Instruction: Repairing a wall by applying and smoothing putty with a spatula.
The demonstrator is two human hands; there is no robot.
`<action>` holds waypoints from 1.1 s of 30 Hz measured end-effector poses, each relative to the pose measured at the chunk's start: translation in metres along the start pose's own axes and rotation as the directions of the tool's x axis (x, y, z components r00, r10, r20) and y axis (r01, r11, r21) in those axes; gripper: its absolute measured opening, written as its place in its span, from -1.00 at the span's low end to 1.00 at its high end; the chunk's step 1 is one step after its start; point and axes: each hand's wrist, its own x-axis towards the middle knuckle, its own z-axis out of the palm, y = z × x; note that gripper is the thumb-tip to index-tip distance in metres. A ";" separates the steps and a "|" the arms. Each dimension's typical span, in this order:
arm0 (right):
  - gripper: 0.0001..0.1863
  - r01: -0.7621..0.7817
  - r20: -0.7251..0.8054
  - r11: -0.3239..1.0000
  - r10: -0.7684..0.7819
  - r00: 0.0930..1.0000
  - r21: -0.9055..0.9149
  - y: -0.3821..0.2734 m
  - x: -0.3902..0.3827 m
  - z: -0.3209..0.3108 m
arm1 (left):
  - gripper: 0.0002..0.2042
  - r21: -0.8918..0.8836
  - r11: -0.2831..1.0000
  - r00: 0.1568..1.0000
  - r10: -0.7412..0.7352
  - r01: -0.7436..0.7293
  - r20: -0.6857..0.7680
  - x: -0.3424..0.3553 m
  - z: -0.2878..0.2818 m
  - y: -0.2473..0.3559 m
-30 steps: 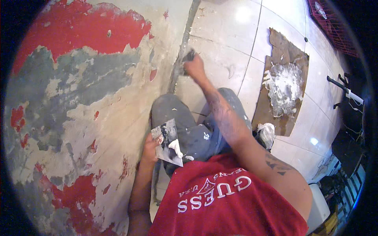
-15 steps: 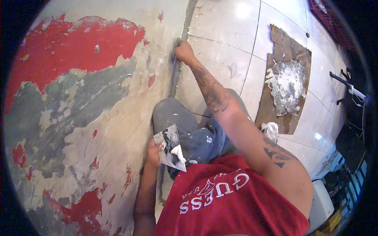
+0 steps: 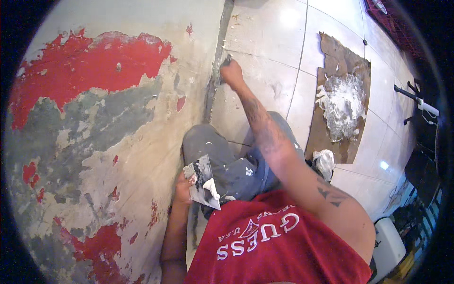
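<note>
My left hand (image 3: 182, 190) grips the edge of a flat metal filling blade (image 3: 202, 171) over my left thigh. Dark smears mark the blade, and a lump of white filler paste (image 3: 211, 189) sits on it. Out ahead, my right hand (image 3: 231, 74) is closed around a small dark tool (image 3: 227, 60). Only a short end of that tool shows; the rest is hidden by the fist. The fist is just right of the grey joint (image 3: 215, 78) where the wall meets the tiled floor.
To the left rises a wall (image 3: 127, 170) with peeling red and grey patches. Brown cardboard (image 3: 347, 52) smeared with white paste (image 3: 344, 106) lies on the floor tiles (image 3: 269, 28) at right. A crumpled whitish bag (image 3: 324, 163) rests by my leg; a black stand (image 3: 406, 93) stands farther right.
My right hand has moved right and slightly nearer, away from the wall joint, with the tool still in it. The left hand and its blade have barely shifted.
</note>
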 end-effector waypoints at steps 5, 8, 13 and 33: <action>-0.70 -0.038 0.162 0.999 0.034 0.986 0.020 0.019 0.053 0.015 | -0.63 -0.019 0.999 0.999 -0.030 0.031 0.035 0.002 -0.003 0.001; -0.71 0.039 0.171 0.988 -0.013 0.985 -0.150 0.011 0.051 0.031 | -0.61 0.116 0.992 0.995 0.050 -0.040 -0.087 -0.004 0.003 0.000; -0.70 0.073 0.108 0.994 -0.063 0.992 -0.086 -0.011 0.032 0.037 | -0.58 -0.030 0.999 0.999 -0.009 0.011 0.052 -0.001 0.011 0.006; -0.31 0.324 0.278 0.820 -0.487 0.828 0.472 -0.109 -0.229 -0.192 | -0.76 -0.030 0.870 0.871 0.491 -0.491 -0.026 0.007 0.157 0.041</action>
